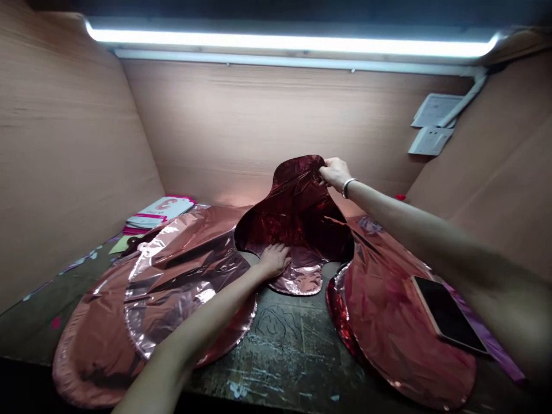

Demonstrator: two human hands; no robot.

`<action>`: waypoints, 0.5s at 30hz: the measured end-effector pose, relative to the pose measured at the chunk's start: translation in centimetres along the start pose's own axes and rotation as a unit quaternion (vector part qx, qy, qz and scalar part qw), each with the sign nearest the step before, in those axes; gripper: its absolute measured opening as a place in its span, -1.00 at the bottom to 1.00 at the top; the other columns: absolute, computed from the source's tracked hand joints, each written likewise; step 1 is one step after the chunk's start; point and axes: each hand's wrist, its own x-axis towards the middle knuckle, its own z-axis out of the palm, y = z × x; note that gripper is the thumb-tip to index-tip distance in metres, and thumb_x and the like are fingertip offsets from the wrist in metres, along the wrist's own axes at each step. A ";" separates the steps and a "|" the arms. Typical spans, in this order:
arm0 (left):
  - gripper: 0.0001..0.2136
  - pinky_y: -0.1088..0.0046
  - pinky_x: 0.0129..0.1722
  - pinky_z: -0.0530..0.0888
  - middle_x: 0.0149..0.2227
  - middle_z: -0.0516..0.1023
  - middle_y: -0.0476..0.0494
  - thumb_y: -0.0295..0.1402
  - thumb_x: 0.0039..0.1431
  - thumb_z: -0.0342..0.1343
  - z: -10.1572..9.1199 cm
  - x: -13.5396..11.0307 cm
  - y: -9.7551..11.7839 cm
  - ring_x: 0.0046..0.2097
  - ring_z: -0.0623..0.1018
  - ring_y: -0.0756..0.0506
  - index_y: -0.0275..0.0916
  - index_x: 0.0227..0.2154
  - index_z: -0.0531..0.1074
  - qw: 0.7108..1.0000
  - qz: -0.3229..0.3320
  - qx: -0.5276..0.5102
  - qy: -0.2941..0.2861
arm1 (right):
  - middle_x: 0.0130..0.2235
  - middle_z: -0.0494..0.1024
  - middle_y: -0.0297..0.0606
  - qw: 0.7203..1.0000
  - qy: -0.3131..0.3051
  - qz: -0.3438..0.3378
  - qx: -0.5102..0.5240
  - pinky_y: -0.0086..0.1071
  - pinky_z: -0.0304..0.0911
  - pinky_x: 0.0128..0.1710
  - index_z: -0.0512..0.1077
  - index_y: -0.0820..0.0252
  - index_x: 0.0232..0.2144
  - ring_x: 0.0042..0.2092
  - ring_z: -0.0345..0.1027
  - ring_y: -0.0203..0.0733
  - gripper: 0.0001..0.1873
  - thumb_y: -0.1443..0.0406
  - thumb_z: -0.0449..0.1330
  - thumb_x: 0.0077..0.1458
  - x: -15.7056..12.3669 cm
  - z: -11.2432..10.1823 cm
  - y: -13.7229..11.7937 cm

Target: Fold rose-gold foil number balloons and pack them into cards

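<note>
Nearest the head camera, the right forearm is outstretched over the table, where the central foil balloon could be torn if pulled hard, its raised end pinched by the right hand, its lower lobe pressed under the palm-down left hand, fingers extended.

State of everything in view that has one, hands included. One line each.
Light tube: lit
Phone: face up, screen dark
Middle foil balloon: uninflated, far end held up, near end on the table
Left foil balloons: uninflated, lying overlapped
Right foil balloons: uninflated, lying overlapped
Left hand: palm down on the middle foil balloon
Right hand: pinching its raised end
</note>
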 end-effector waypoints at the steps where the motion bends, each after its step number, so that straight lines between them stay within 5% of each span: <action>1: -0.65 0.16 0.22 0.23 0.17 0.39 -0.25 -0.17 0.33 -0.07 -0.3 -0.3 0.1 0.19 0.37 -0.24 -0.21 0.07 0.34 1.000 -0.008 -0.001 -0.003 | -0.54 0.48 -0.27 1.000 -0.009 -0.009 0.000 -0.46 0.30 -0.45 0.54 0.36 -0.27 -0.54 0.38 -0.30 -0.74 0.33 0.11 0.06 -0.5 0.1 0.0; 7: -0.50 -0.22 0.07 0.24 0.10 0.40 -0.51 0.00 0.29 -0.10 -3.7 -3.7 -2.5 0.14 0.37 -0.47 -0.34 0.04 0.31 0.988 -0.157 0.001 0.008 | -0.56 0.41 -0.34 0.996 0.005 -0.089 -0.005 -0.50 0.18 -0.40 0.57 0.35 -0.39 -0.39 0.37 -0.24 -0.72 0.33 0.07 0.04 -5.5 1.5 1.6; 10: -0.51 -0.20 0.05 0.26 0.06 0.41 -0.57 -0.03 0.24 0.00 -5.9 -6.5 -5.0 0.13 0.38 -0.50 -0.39 -0.01 0.33 0.978 -0.206 0.001 0.011 | -0.53 0.46 -0.33 0.993 -0.017 -0.113 0.019 -0.48 0.17 -0.38 0.57 0.30 -0.41 -0.37 0.38 -0.21 -0.70 0.27 0.06 0.09 -8.7 2.6 2.5; 15: -0.58 0.22 -0.03 0.41 -0.02 0.51 -0.30 -0.09 0.23 0.02 -6.9 -8.9 -4.6 0.00 0.49 -0.26 -0.29 0.00 0.34 0.992 -0.081 -0.091 0.036 | -0.20 0.63 -0.30 0.984 -0.053 -0.171 -0.006 -0.45 0.24 -0.15 0.57 0.14 -0.23 -0.16 0.45 -0.18 -0.70 0.36 0.04 0.14 -15.5 4.3 2.3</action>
